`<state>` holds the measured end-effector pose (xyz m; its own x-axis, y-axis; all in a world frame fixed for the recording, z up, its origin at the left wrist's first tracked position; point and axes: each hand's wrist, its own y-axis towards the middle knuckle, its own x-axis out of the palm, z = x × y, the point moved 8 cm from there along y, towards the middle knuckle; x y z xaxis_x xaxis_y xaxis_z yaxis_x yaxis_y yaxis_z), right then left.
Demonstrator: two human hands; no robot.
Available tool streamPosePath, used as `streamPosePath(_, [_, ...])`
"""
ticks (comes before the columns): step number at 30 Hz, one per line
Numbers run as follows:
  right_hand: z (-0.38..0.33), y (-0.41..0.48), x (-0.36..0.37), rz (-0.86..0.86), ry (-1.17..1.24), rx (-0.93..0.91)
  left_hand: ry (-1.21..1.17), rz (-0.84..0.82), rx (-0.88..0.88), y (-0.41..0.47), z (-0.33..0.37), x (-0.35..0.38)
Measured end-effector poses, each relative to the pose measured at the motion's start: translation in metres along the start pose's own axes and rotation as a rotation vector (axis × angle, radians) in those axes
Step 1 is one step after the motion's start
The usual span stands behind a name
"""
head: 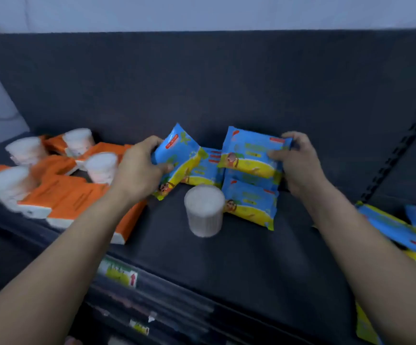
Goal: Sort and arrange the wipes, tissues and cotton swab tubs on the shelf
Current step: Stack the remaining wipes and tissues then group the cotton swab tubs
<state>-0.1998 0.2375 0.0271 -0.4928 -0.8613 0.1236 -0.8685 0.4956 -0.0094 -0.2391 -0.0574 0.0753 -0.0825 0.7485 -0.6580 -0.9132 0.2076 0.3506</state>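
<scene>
Dark shelf [239, 265]: wipes are being gathered; tilted pack [177, 158] held in left grip [137, 170], top pack [251, 153] in right grip [299, 163]; alignment with the pile [249, 202] seems needed next.

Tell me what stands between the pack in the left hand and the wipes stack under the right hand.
Another wipes pack lies between the held pack and the stack; the cotton swab tub stands nearer the front, off that path.

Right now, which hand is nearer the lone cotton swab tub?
Left. The left hand, holding a wipes pack, is up-left of the tub; the right hand is farther, up-right.
</scene>
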Motion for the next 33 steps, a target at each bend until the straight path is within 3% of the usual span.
streamPosePath(8, [0.035,-0.015,-0.001,-0.124,-0.417,0.082,0.28,-0.399,0.186,0.057,-0.024,0.064])
streamPosePath(14, [0.06,-0.023,-0.004,-0.028,-0.784,0.119,0.319,-0.612,0.331,0.055,-0.037,0.109])
streamPosePath(16, [0.064,-0.026,-0.001,-0.052,-0.974,0.126,0.339,-0.611,0.356,0.057,-0.041,0.116])
streamPosePath(24, [0.066,-0.02,0.013,-0.194,-1.249,0.159,0.694,-0.528,0.436,0.064,-0.05,0.126])
streamPosePath(29, [0.057,-0.017,0.024,-0.212,-1.406,0.13,0.723,-0.383,0.402,0.071,-0.055,0.117])
streamPosePath(33, [0.04,-0.01,0.034,-0.144,-1.484,-0.024,0.633,-0.334,0.338,0.074,-0.057,0.109])
